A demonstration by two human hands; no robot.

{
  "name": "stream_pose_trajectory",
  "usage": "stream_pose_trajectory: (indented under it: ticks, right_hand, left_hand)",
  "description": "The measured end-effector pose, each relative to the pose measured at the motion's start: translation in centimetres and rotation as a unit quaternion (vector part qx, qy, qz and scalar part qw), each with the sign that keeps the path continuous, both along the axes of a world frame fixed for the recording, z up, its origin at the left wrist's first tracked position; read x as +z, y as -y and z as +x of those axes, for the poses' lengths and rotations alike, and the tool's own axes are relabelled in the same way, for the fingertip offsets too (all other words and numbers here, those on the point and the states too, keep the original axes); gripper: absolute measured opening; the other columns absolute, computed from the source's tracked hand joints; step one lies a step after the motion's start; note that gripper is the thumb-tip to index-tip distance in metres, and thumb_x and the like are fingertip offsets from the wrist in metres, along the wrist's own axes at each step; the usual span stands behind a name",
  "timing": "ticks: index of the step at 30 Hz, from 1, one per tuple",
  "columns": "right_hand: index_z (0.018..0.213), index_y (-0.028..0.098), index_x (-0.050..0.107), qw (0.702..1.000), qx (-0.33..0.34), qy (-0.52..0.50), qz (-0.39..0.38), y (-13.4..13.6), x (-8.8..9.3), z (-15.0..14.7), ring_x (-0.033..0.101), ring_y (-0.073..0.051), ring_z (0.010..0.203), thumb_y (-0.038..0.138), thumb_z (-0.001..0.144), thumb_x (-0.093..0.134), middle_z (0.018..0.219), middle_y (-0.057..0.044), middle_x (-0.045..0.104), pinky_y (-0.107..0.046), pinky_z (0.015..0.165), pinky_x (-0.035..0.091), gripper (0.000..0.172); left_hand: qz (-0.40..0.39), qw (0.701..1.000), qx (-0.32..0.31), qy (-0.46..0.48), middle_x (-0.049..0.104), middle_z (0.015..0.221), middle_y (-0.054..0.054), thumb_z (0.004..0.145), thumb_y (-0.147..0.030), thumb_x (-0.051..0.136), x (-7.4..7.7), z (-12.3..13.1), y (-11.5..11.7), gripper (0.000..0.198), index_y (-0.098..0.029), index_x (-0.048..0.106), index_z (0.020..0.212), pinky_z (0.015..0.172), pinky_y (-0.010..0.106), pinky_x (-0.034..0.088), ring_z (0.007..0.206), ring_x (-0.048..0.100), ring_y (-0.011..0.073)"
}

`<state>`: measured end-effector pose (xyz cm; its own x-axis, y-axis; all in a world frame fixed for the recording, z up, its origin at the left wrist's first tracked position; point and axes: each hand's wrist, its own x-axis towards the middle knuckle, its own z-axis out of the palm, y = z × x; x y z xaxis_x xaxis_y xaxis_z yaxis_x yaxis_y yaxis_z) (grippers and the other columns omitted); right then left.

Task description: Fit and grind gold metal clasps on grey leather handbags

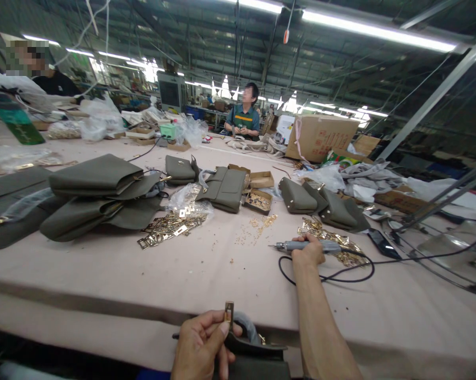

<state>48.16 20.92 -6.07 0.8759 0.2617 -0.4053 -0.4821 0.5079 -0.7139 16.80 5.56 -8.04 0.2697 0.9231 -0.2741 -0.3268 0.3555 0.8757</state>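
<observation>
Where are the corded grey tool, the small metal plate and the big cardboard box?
Corded grey tool [331, 246], head view: rear body.
Small metal plate [229, 305], head view: upper end.
Big cardboard box [321, 138], head view: printed side.

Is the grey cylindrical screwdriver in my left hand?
No, your right hand holds the screwdriver; your left hand pinches a rectangular gold metal plate.

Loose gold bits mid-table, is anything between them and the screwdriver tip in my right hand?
Nothing visible: only pinkish tabletop shows between the loose gold bits and the screwdriver your right hand holds.
</observation>
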Motion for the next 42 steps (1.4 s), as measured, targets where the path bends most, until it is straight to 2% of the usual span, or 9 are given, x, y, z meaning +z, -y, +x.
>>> stream_pose_trajectory:
  ticks: [4, 8, 15, 18, 21, 25, 30, 38, 42]
  right_hand:
    - [0.077, 0.019, 0.041, 1.000, 0.016, 0.009, 0.019, 0.4, 0.6, -0.4, 0.048, -0.008, 0.052, 0.003, 0.084, 0.065, 0.070, 0.006, 0.051, -0.019, 0.047, 0.048, 0.030]
    - [0.076, 0.019, 0.042, 0.994, 0.080, 0.032, 0.068, 2.2, 2.9, -1.4, 0.046, -0.007, 0.050, 0.003, 0.075, 0.062, 0.070, 0.006, 0.049, -0.020, 0.048, 0.049, 0.026]
    - [0.078, 0.016, 0.049, 0.953, 0.216, 0.122, 0.176, 10.1, 8.9, -7.1, 0.044, -0.006, 0.055, 0.008, 0.073, 0.068, 0.079, 0.004, 0.048, -0.020, 0.055, 0.050, 0.021]
    - [0.079, 0.017, 0.051, 0.937, 0.254, 0.164, 0.177, 13.2, 10.2, -10.6, 0.044, -0.007, 0.057, 0.010, 0.075, 0.070, 0.081, 0.003, 0.048, -0.021, 0.058, 0.051, 0.020]
    - [0.077, 0.017, 0.052, 0.932, 0.277, 0.171, 0.158, 14.9, 9.8, -13.3, 0.043, -0.008, 0.059, 0.011, 0.072, 0.072, 0.078, 0.003, 0.045, -0.022, 0.058, 0.049, 0.021]
    - [0.079, 0.016, 0.053, 0.932, 0.302, 0.149, 0.138, 15.4, 8.0, -15.1, 0.041, -0.008, 0.059, 0.012, 0.070, 0.075, 0.079, 0.003, 0.045, -0.021, 0.059, 0.048, 0.025]
    - [0.082, 0.017, 0.054, 0.939, 0.294, 0.129, 0.122, 15.4, 6.5, -15.6, 0.041, -0.008, 0.060, 0.013, 0.070, 0.077, 0.080, 0.003, 0.046, -0.022, 0.060, 0.049, 0.027]
    - [0.084, 0.018, 0.053, 0.939, 0.297, 0.133, 0.115, 15.2, 5.7, -15.8, 0.043, -0.008, 0.059, 0.014, 0.068, 0.079, 0.078, 0.004, 0.049, -0.022, 0.060, 0.047, 0.031]
    - [0.085, 0.018, 0.053, 0.943, 0.289, 0.123, 0.113, 15.2, 5.6, -15.8, 0.043, -0.008, 0.059, 0.013, 0.067, 0.079, 0.079, 0.004, 0.049, -0.022, 0.060, 0.048, 0.032]
  left_hand:
    - [0.012, 1.000, -0.002, -0.001, 0.079, 0.090, 0.013, 0.081, -0.051, 0.084, 0.1, 0.0, -0.1, 0.042, -0.011, 0.078, 0.088, 0.052, 0.026, 0.057, 0.034, 0.057, 0.0092]
    - [0.010, 1.000, -0.017, 0.009, 0.079, 0.088, 0.015, 0.085, -0.045, 0.079, 0.3, 0.0, -0.2, 0.039, -0.008, 0.079, 0.096, 0.062, 0.027, 0.059, 0.051, 0.069, 0.0159]
    - [-0.025, 1.000, 0.008, 0.007, 0.078, 0.090, 0.018, 0.080, -0.040, 0.073, 0.6, 0.7, 0.0, 0.040, -0.005, 0.074, 0.099, 0.060, 0.029, 0.060, 0.059, 0.075, 0.0224]
    - [-0.023, 1.000, 0.012, 0.002, 0.078, 0.089, 0.018, 0.081, -0.035, 0.069, 0.9, 0.9, 0.0, 0.037, -0.004, 0.072, 0.100, 0.062, 0.030, 0.062, 0.062, 0.077, 0.0242]
    - [-0.015, 1.000, 0.004, 0.008, 0.079, 0.088, 0.018, 0.080, -0.031, 0.066, 1.2, 0.8, 0.0, 0.034, -0.003, 0.073, 0.099, 0.063, 0.029, 0.062, 0.062, 0.077, 0.0243]
    - [-0.019, 1.000, 0.000, 0.011, 0.079, 0.088, 0.018, 0.080, -0.029, 0.064, 1.6, 0.7, 0.1, 0.035, -0.003, 0.072, 0.102, 0.061, 0.027, 0.061, 0.062, 0.077, 0.0234]
    - [-0.012, 1.000, -0.005, 0.011, 0.079, 0.086, 0.018, 0.080, -0.027, 0.061, 1.7, 0.6, 0.2, 0.036, -0.002, 0.071, 0.104, 0.062, 0.027, 0.061, 0.065, 0.078, 0.0248]
    - [-0.010, 1.000, -0.001, 0.011, 0.079, 0.085, 0.016, 0.078, -0.024, 0.058, 1.8, 0.7, 0.1, 0.034, -0.003, 0.073, 0.099, 0.059, 0.025, 0.060, 0.063, 0.078, 0.0240]
    - [-0.013, 1.000, 0.001, 0.003, 0.078, 0.077, 0.014, 0.079, -0.025, 0.060, 2.1, 0.7, 0.2, 0.033, -0.004, 0.073, 0.100, 0.061, 0.026, 0.060, 0.063, 0.078, 0.0246]
